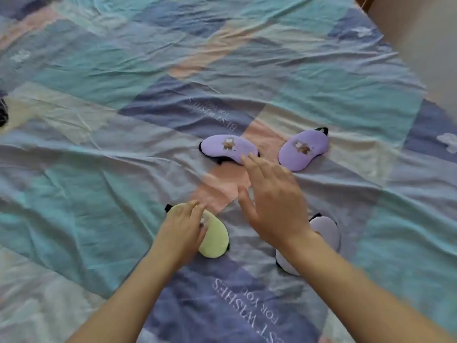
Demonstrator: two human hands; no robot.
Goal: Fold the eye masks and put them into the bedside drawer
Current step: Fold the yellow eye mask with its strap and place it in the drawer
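Several eye masks lie on the bed. A pale yellow mask [214, 240] sits near me at the left, and my left hand [184, 227] rests on top of it with fingers curled over its upper half. My right hand [273, 201] hovers open above the sheet, fingertips just touching the near edge of a purple mask [228, 147] with a cartoon print. A second purple mask [304, 149] lies to its right. A pale lilac mask [326, 231] is partly hidden under my right wrist. No drawer is in view.
The patchwork bedsheet [103, 149] in blue, teal and pink is wrinkled all over. A dark object [3, 112] sits at the far left edge. A pale wall or panel [425, 45] rises at the upper right beside the bed.
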